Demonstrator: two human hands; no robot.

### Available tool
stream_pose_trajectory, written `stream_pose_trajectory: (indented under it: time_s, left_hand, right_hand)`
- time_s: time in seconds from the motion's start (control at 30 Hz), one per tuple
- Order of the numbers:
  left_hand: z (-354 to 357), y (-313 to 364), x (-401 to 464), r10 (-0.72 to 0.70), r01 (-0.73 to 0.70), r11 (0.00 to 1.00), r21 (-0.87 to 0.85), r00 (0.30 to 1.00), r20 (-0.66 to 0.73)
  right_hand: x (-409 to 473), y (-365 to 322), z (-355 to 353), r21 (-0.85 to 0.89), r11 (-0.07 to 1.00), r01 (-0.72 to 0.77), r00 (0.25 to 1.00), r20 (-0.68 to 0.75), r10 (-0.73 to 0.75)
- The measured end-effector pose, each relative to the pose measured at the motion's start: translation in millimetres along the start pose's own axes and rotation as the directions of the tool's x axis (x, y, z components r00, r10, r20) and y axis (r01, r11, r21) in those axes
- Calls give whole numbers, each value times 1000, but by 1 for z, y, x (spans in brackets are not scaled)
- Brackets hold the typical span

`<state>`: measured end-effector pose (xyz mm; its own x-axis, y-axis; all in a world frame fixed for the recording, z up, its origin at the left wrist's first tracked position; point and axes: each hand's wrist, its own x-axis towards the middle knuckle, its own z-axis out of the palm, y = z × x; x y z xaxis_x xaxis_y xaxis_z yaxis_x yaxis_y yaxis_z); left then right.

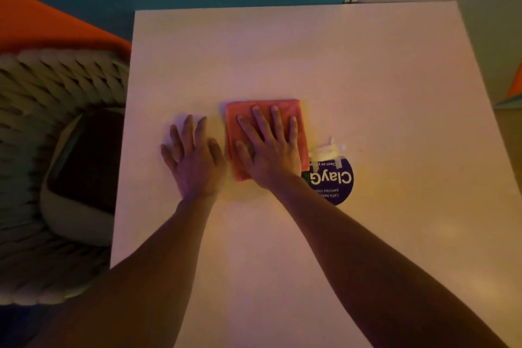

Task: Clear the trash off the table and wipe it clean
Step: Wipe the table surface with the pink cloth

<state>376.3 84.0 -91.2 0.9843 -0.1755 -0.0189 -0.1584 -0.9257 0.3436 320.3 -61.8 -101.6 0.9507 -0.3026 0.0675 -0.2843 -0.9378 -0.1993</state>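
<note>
A: Right hand (269,154) — pose?
B: Flat, palm down, fingers straight and spread, pressing on the folded orange-red rectangular cloth (293,113). Nothing curled round it; grip is spread. Forearm reaches in from lower right.

A: Cloth position?
B: Lying on the pale white square table (310,51), near the middle, under the right palm.

A: Left hand (193,159)?
B: Also flat on the table, palm down, fingers straight and slightly fanned, just beside the cloth's left edge. Grip spread, holding nothing.

A: Other items?
B: White spray bottle with dark purple label (333,178) on the table, partly hidden by the right wrist. Grey woven chair (42,87) at left, well apart from the hands.
</note>
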Motion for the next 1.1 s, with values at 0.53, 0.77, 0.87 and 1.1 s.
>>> stream_pose_trajectory:
  time_s: [0.53,0.77,0.87,1.1]
  left_hand:
    - [10,11,10,-92,95,988,125,995,-35]
    - [9,13,8,-92,96,987,130,995,-36]
    - [7,15,8,-96,100,988,114,995,-40]
    - [8,14,8,-89,93,988,121,995,-44]
  right_hand:
    - [104,92,-8,-5,998,-58,998,-27,58]
    - [31,161,-25,-84,972,-222,974,-76,216]
    - [25,183,-31,-115,962,-246,969,-65,239]
    - [73,216,-38,-89,950,-300,954,-38,298]
